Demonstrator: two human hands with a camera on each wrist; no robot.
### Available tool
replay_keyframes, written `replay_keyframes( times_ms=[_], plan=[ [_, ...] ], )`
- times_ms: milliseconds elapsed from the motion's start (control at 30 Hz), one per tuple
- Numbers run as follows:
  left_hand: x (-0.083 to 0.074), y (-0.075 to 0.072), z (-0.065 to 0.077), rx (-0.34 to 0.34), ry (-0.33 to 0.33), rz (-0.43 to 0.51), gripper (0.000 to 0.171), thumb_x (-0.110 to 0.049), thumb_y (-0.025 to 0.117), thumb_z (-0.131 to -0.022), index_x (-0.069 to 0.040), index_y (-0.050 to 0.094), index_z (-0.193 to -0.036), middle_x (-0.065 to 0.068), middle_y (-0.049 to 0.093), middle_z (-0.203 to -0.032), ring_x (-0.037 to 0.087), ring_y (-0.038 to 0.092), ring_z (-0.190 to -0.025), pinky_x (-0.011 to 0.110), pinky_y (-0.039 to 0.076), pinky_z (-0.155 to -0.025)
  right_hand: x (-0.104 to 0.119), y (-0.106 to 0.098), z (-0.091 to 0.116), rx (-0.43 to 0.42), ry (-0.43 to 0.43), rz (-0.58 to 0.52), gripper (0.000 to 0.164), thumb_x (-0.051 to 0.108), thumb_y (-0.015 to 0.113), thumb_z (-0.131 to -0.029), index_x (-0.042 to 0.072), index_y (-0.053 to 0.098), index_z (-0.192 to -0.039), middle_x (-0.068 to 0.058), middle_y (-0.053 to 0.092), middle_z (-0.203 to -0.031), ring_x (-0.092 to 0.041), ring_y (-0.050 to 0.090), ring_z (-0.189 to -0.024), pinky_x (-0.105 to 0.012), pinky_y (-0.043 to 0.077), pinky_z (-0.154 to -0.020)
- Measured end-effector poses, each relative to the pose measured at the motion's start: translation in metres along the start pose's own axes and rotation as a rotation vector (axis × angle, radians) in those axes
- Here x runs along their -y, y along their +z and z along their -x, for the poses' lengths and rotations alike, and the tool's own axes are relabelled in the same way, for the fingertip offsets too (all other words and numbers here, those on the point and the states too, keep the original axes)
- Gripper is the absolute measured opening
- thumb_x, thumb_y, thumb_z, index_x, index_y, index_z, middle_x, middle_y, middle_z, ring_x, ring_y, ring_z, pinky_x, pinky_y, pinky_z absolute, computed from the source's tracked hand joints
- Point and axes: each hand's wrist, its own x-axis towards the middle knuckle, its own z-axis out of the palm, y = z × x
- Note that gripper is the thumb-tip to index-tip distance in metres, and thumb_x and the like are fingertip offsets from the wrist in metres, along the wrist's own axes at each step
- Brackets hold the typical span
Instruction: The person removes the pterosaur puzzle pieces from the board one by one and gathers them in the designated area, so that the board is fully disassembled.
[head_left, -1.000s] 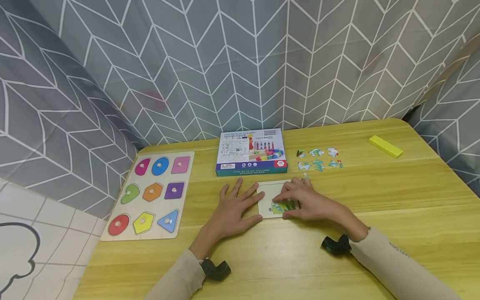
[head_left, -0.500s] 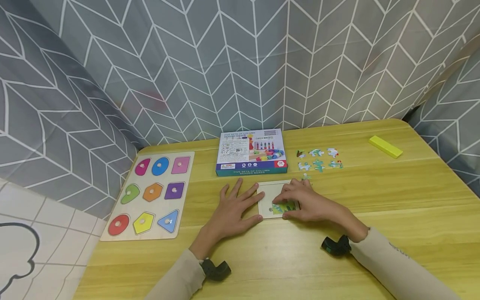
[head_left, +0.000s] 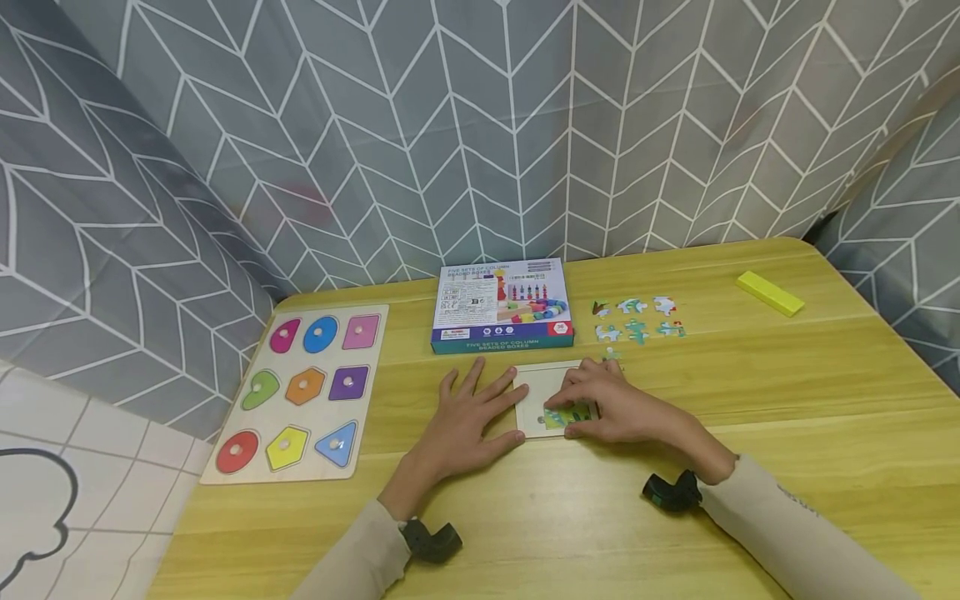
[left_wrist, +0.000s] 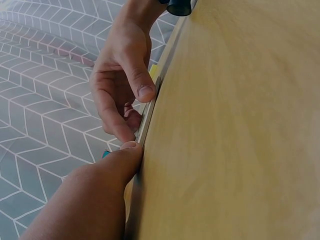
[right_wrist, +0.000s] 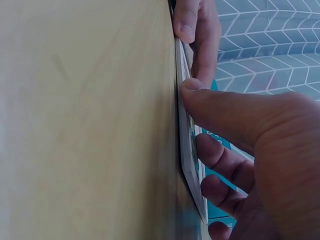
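A small pale puzzle tray (head_left: 531,404) lies on the table in front of the person. Green and blue jigsaw pieces (head_left: 557,417) cover its near right part. Spread flat, my left hand (head_left: 467,423) rests at the tray's left side, with its fingertips and thumb at the edge. My right hand (head_left: 611,402) bends over the tray's right side. Its thumb is at the near edge and its index fingertip is on a jigsaw piece, partly hidden by the fingers. In the right wrist view, the thumb (right_wrist: 200,97) and curled fingers lie along the tray (right_wrist: 186,150).
Loose jigsaw pieces (head_left: 636,328) lie in rows beyond the right hand. A bead-set box (head_left: 501,307) stands behind the tray. The wooden shape board (head_left: 321,429) lies at the left, a yellow block (head_left: 770,293) at the far right. A patterned curtain (head_left: 480,150) hangs behind the table.
The jigsaw piece under the right fingertips has shifted slightly and sits straighter in the tray. Both hands have stayed nearly in place.
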Motion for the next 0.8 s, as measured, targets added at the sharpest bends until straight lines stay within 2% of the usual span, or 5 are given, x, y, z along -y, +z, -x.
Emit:
replay_keyframes(
  times_ms=[433,800],
  plan=[
    [-0.0005,-0.0002,0.0003,0.007,-0.005,0.004,0.065,-0.067,0.043,-0.098,-0.042,0.035,-0.158,-0.014,0.024,-0.169,0.04,0.01,-0.159,0.068,0.01,-0.121,-0.0019,0.0008,0.001,-0.024,-0.03,-0.013,0.033,0.028,0.084,-0.083,0.025,0.076,-0.115,0.011,0.065,-0.099,-0.01,0.045,-0.095,-0.035,0.022,-0.079],
    [-0.0003,0.0009,0.0007,0.003,-0.011,0.002,0.065,-0.067,0.043,-0.098,-0.043,0.035,-0.157,-0.015,0.023,-0.169,0.039,0.011,-0.159,0.067,0.01,-0.121,-0.0006,0.0018,0.0002,0.009,0.035,-0.078,0.033,0.024,0.083,-0.084,0.026,0.073,-0.115,0.013,0.063,-0.099,-0.01,0.046,-0.1,-0.038,0.024,-0.085]
  ],
)
